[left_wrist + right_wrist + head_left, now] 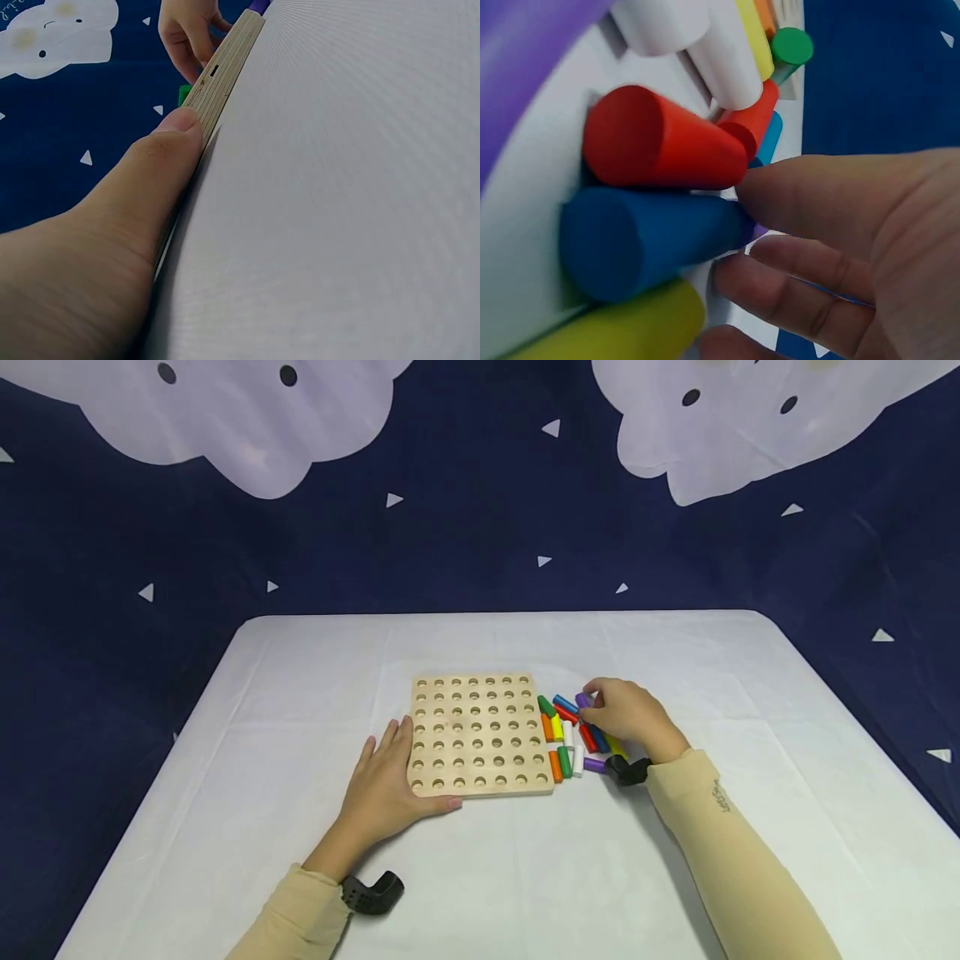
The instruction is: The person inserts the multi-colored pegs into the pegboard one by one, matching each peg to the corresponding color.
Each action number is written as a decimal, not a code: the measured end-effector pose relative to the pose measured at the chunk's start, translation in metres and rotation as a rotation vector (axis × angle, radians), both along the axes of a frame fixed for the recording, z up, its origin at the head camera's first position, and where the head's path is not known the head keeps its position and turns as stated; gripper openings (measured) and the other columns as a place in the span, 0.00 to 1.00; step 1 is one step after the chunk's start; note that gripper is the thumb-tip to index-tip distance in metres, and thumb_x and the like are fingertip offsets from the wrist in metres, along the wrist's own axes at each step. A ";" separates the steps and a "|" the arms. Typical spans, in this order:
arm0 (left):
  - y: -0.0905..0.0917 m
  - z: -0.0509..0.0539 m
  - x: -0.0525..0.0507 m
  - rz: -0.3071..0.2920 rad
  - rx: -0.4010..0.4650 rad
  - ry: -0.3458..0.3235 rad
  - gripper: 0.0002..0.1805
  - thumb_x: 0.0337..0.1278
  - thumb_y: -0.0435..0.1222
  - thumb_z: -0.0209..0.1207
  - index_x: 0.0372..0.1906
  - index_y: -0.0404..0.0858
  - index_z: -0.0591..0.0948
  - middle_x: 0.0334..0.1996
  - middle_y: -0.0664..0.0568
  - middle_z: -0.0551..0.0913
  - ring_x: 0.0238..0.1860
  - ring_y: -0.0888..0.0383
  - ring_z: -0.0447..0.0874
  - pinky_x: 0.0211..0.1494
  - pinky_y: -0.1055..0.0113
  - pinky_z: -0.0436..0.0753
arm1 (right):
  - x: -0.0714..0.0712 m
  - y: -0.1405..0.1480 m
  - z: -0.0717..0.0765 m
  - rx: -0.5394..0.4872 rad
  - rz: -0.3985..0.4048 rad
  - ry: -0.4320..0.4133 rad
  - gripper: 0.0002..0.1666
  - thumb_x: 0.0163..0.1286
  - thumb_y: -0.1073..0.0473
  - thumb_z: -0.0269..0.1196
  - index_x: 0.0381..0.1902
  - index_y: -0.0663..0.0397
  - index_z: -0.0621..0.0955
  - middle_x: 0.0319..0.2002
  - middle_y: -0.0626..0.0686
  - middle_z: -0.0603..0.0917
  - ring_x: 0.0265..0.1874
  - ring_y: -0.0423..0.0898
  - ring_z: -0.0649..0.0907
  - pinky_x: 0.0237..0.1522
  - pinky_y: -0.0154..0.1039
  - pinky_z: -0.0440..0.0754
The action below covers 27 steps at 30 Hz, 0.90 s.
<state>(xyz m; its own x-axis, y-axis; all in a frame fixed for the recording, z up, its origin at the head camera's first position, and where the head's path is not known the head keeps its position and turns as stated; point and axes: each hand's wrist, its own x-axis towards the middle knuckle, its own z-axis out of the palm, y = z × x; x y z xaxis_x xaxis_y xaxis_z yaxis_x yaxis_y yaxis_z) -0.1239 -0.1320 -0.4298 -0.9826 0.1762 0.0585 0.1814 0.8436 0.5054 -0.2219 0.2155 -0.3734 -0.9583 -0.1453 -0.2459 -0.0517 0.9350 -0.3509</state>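
Note:
A square wooden pegboard (480, 735) with rows of round holes lies flat on the table. My left hand (382, 785) rests at its near left corner, straight fingers along the left edge and the thumb (169, 142) against the front edge. To the right of the board lies a loose group of coloured pegs. Over the far side of that group, my right hand (630, 717) pinches a purple peg (582, 700) between thumb and fingers. Close by the thumb are a blue peg (652, 236) and a red peg (664, 139); the purple peg is mostly hidden in the right wrist view.
White pegs (577, 760), orange pegs (555, 767), green pegs (564, 762) and yellow pegs (622, 330) lie around, some against the board's right edge. Another purple peg (595, 765) lies near the right wrist. A white cloth covers the table (480, 877); a dark blue patterned curtain (465, 543) hangs behind.

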 end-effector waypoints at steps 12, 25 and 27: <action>0.000 -0.002 -0.001 -0.004 -0.010 0.014 0.81 0.22 0.77 0.67 0.78 0.30 0.49 0.79 0.39 0.50 0.81 0.45 0.46 0.83 0.47 0.42 | -0.005 0.004 0.002 -0.054 -0.031 0.015 0.21 0.68 0.53 0.60 0.55 0.57 0.77 0.41 0.57 0.82 0.34 0.51 0.78 0.33 0.38 0.74; -0.001 -0.004 -0.001 -0.009 -0.005 0.020 0.80 0.23 0.76 0.68 0.78 0.30 0.49 0.79 0.40 0.51 0.80 0.45 0.47 0.83 0.49 0.44 | -0.014 -0.018 0.014 -0.347 -0.031 0.165 0.14 0.61 0.55 0.69 0.41 0.54 0.79 0.40 0.55 0.85 0.41 0.51 0.80 0.40 0.39 0.75; -0.001 -0.004 -0.001 -0.010 -0.005 0.024 0.80 0.23 0.76 0.68 0.78 0.30 0.50 0.79 0.39 0.52 0.80 0.45 0.48 0.83 0.48 0.45 | -0.019 -0.028 0.017 -0.376 -0.007 0.167 0.13 0.61 0.56 0.70 0.40 0.53 0.79 0.40 0.55 0.87 0.41 0.51 0.81 0.40 0.40 0.76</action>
<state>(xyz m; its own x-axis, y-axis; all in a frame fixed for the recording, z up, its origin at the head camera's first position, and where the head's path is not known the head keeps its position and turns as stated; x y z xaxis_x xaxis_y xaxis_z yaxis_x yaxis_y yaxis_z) -0.1253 -0.1327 -0.4339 -0.9790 0.1869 0.0812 0.2023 0.8442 0.4963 -0.2409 0.1877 -0.3561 -0.9819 -0.1885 -0.0177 -0.1310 0.7435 -0.6557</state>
